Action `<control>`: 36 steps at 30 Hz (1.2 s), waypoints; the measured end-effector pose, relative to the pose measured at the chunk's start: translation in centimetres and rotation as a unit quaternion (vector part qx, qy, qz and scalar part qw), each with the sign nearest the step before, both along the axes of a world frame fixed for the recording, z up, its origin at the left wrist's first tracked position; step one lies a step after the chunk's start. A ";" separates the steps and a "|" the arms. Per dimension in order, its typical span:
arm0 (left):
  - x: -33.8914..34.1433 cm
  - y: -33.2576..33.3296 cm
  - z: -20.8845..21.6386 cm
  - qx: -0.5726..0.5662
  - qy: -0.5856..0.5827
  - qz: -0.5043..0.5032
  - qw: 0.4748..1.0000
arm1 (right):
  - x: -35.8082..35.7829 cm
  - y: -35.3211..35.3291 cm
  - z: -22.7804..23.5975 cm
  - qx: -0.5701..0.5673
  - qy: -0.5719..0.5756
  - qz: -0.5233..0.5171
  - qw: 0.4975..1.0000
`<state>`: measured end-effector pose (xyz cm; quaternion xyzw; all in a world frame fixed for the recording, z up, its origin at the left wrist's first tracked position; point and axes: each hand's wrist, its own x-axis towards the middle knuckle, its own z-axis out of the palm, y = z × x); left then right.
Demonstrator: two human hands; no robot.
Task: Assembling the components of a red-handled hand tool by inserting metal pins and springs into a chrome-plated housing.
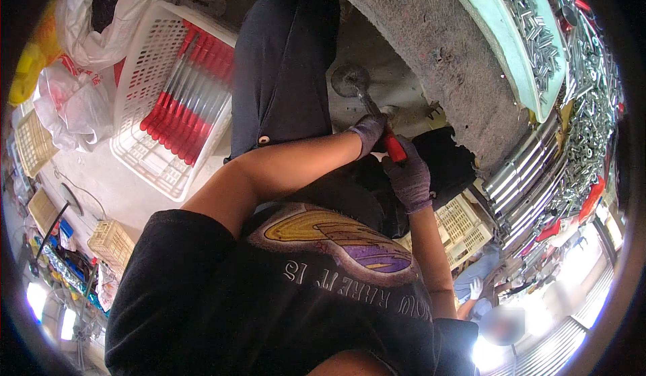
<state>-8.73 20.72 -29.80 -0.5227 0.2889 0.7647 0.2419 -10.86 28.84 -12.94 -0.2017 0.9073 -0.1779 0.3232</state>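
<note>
In front of my lap I hold a tool with a red handle (394, 147) and a grey metal shaft (367, 103). A round, dull metal piece (350, 80) lies at the shaft's far end; whether the two are joined I cannot tell. My left hand (369, 133), in a grey-purple knitted glove, is closed round the tool where shaft meets handle. My right hand (409, 177), gloved alike, is closed on the near end of the red handle. Both hands partly hide the handle.
At left, a white plastic basket (138, 117) holds a row of red-ended metal tools (192, 93). Plastic bags (74, 103) lie beyond it. A grey padded surface (464, 59) curves ahead. At right are a pale tray (481, 6) of metal pins, heaped hardware (582, 133) and a co-worker's gloved hand (476, 288).
</note>
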 end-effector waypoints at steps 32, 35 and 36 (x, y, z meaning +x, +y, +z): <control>2.0 -4.7 0.8 -0.583 0.686 -0.429 0.075 | 9.8 3.3 -30.1 0.186 0.197 -0.097 0.958; 1.4 -3.6 -3.4 -0.712 0.557 -0.289 -0.315 | 5.5 5.9 -33.8 0.067 0.234 0.008 0.970; 0.7 -3.2 -2.3 -0.713 0.562 -0.270 -0.319 | 3.9 9.7 -34.6 0.037 0.250 0.039 0.967</control>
